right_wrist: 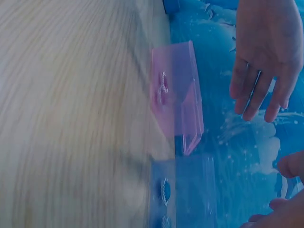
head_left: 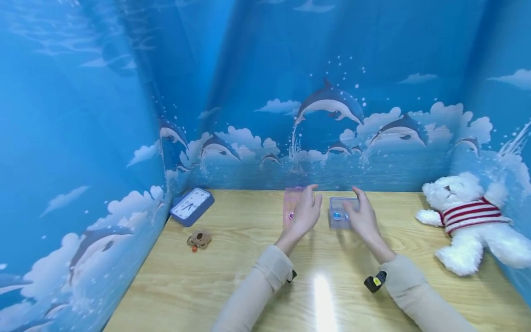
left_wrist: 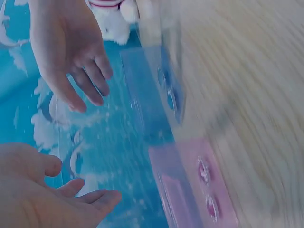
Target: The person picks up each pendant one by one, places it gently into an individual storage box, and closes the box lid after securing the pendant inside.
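My left hand hovers by a clear pink plastic box, its fingers relaxed and holding nothing. To the right, my right hand is held beside a clear blue plastic box, also with nothing in its grasp. The left wrist view shows both hands apart from the boxes. Shiny pink oval pieces show low in the pink box, and shiny blue oval pieces low in the blue one. Whether these pieces are loose or attached I cannot tell. In the head view each hand partly covers its box.
A blue clock leans at the table's back left corner. In front of it lies a small brown plush toy with an orange bit. A white teddy bear in a striped sweater lies at right. A dolphin-print curtain borders the wooden table.
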Available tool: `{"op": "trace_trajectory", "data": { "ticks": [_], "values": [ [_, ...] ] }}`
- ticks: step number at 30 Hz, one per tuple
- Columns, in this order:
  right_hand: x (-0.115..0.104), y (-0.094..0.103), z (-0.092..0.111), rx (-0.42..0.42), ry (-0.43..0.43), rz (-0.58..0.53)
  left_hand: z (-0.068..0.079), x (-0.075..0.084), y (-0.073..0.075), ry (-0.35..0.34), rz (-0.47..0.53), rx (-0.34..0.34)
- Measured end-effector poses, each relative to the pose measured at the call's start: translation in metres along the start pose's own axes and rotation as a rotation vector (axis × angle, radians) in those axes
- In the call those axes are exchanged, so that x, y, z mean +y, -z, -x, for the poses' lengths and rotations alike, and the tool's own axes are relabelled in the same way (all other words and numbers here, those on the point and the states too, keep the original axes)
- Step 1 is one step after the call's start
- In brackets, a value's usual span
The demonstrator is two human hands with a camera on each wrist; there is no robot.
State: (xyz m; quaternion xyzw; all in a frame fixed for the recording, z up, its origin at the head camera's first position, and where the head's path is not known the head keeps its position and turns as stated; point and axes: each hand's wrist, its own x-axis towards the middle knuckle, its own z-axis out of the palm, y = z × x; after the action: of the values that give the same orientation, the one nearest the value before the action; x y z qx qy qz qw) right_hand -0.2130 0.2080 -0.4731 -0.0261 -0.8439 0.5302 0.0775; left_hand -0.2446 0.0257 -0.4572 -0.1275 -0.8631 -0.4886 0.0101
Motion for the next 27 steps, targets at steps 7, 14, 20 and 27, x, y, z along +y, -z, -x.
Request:
{"op": "trace_trajectory", "data": {
  "ticks": [7,14,20,27],
  "values": [
    [-0.018,-0.022,-0.005,-0.008,-0.009,-0.134,-0.005,-0.026,0.031,0.039,0.017,0.030],
    [-0.027,-0.049,-0.011,-0.150,-0.055,-0.271,-0.011,-0.049,0.046,0.102,0.070,0.052],
    [-0.029,-0.064,-0.018,-0.299,-0.117,-0.209,-0.018,-0.060,0.052,0.211,0.197,0.030],
    [-0.022,-0.077,-0.027,-0.334,-0.128,-0.204,-0.021,-0.064,0.055,0.312,0.280,0.000]
  ]
}}
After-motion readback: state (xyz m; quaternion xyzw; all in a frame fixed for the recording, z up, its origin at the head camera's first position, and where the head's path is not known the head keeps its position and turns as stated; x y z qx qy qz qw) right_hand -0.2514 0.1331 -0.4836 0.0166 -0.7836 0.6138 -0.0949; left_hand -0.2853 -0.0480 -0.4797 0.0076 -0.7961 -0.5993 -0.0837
